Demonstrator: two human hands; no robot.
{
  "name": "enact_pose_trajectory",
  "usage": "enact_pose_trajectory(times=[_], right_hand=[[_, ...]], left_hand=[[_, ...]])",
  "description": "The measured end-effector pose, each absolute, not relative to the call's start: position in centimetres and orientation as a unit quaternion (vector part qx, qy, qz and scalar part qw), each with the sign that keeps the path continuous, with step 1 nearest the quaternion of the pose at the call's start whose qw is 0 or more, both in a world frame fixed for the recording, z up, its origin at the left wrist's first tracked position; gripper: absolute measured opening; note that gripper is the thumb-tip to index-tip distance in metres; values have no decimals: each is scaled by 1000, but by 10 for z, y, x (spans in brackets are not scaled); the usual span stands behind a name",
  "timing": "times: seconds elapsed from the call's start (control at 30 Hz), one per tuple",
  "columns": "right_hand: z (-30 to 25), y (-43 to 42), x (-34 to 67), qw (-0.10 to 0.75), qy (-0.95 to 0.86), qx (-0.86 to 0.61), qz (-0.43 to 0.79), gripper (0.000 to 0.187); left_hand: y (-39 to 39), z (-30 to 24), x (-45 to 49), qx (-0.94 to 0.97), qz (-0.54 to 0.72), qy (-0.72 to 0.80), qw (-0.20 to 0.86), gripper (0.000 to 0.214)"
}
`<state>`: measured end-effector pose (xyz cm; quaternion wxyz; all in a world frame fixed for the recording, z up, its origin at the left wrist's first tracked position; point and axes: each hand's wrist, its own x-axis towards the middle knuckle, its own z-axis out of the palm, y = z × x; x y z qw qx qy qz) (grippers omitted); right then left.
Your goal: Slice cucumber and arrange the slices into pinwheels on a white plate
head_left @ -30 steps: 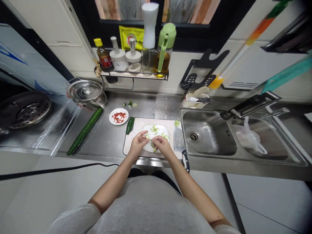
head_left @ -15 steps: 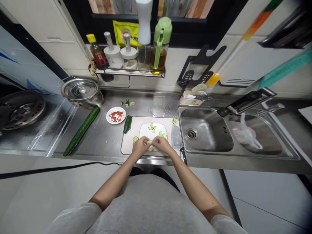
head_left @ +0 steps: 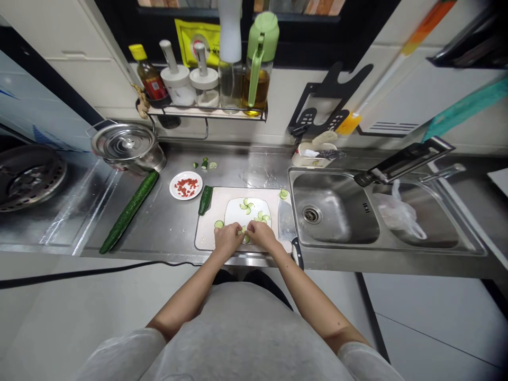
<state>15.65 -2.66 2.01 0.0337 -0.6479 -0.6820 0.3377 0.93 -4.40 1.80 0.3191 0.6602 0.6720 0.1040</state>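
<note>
A white square plate (head_left: 234, 207) lies on the pale cutting board (head_left: 206, 235). On it, cucumber slices (head_left: 246, 206) form small pinwheels, one at the back and another at the right. Over the plate's near edge, my left hand (head_left: 229, 238) and my right hand (head_left: 260, 234) meet with fingertips pinched around a cucumber slice (head_left: 243, 230). More cut pieces show just below the fingers, partly hidden. A cucumber chunk (head_left: 205, 200) rests on the board's left edge, with a round slice (head_left: 219, 224) nearer me. At the right lies a knife (head_left: 286, 219), its black handle towards me.
A small plate of red bits (head_left: 186, 194) stands left of the board, beside a whole cucumber (head_left: 129, 211) and a lidded steel pot (head_left: 127, 145). To the right is a double sink (head_left: 337, 211) with a plastic bag (head_left: 400, 211). Bottles fill the rack (head_left: 210, 112) above.
The camera view has shifted slightly, moving the scene a little. Both hands stay at the plate's near edge, fingers still together on the cucumber slice.
</note>
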Motion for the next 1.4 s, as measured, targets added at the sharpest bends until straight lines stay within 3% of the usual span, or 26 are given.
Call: enact_pose_trajectory(times=[0.3,0.53,1.4], right_hand=[[20,-26,153,-12,-691,-659,296,6],[25,-25,155,-52,-669,-681,294,20],[21,-28,162,-72,-664,-687,287,11]], left_hand=[[-46,15,12,683,91,668,281,13],[-45,20,10,679,54,680,272,16],[-37,11,20,694,39,667,269,14]])
